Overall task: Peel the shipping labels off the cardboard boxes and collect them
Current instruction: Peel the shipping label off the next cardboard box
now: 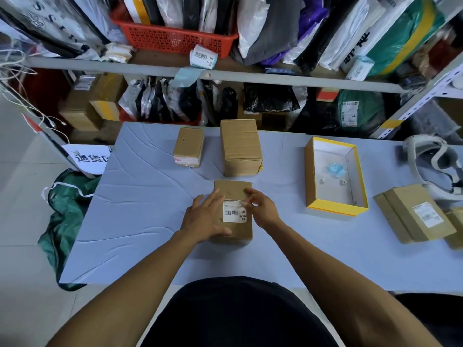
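Shelves [150, 67] crammed with parcels and mailer bags stand behind a table [140, 221] covered in pale blue-grey cloth. Near the middle of the table, toward its near edge, lies a box [231, 191] with a white label [234, 211] still on its top face. The left hand [205, 216] lies flat across the left part of the box, fingers straight, thumb along its near end, pressing it down. The right hand [260, 205] is at the label's upper right corner, fingers curled in and apparently pinching the edge, which looks slightly lifted there; the rest of the label lies stuck flat.

So this peel has only begun. Two more boxes [240, 146] stand toward the far edge with no label showing on their tops; the smaller has a white strip at its near end, too small to read. At the right edge a flat box [416, 214] carries a label [426, 214] not yet removed. Between it and the middle, an open yellow tray [335, 209] holds a crumpled pale blue scrap and two small white bits; whether these are collected labels cannot be told. Most of the work looks still ahead.
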The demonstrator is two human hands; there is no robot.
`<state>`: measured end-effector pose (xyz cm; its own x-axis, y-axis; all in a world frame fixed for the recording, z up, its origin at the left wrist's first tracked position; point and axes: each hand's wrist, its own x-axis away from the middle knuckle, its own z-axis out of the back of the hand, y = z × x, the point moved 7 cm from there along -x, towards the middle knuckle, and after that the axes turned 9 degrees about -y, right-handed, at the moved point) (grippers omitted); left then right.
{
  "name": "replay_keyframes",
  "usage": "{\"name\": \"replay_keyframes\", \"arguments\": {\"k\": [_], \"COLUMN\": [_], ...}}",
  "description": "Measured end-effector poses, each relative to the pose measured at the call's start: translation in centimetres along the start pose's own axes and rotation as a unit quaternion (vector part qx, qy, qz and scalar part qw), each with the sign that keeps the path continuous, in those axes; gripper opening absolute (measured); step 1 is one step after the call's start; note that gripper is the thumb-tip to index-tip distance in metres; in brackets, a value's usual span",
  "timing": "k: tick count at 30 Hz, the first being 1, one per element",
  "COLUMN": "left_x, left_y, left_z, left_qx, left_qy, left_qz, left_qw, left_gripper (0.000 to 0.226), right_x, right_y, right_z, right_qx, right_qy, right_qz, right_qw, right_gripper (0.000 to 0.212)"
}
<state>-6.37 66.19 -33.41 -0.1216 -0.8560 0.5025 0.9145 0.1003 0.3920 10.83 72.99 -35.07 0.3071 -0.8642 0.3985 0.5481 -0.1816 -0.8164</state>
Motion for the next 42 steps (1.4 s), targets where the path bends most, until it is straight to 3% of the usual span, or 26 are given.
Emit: {"name": "replay_keyframes", "arguments": {"k": [8,12,16,25,33,36,42], "left_x": [-0.09,-0.15,-0.20,-0.26,-0.27,-0.15,-0.12], "left_y": [-0.01,-0.24,-0.16,-0.22,-0.06,0.05,0.04], "left_z": [0.00,-0.16,-0.08,-0.13,-0.11,-0.02,-0.03], "left_qx": [0.001,0.001,0.006,0.000,-0.007,0.003,-0.001], "left_qy": [0.001,0.001,0.002,0.000,0.001,0.005,0.004], "left_qz": [-0.001,-0.001,-0.002,-0.002,-0.002,-0.007,-0.009], "left_qw": [1.000,1.000,1.000,1.000,1.000,1.000,1.000], "left_gripper": [0.107,0.107,0.107,0.108,0.107,0.106,0.106], "right_x": [0.09,0.06,0.10,-0.03,0.10,-0.05,-0.32], "right_y": [-0.12,0.12,0.13,0.20,0.27,0.04,0.21], "right_z": [0.19,0.05,0.15,0.12,-0.01,0.31,0.49], "right_qx": [-0.001,0.004,0.003,-0.009,-0.025,-0.063,-0.068], "right_qy": [0.000,-0.004,-0.005,-0.007,-0.007,-0.010,-0.013], "right_qz": [-0.006,-0.006,0.004,0.004,0.001,-0.012,-0.032], "right_qw": [1.000,1.000,1.000,1.000,1.000,0.998,0.997], "right_gripper": [0.029,0.025,0.006,0.017,0.004,0.017,0.012]}}
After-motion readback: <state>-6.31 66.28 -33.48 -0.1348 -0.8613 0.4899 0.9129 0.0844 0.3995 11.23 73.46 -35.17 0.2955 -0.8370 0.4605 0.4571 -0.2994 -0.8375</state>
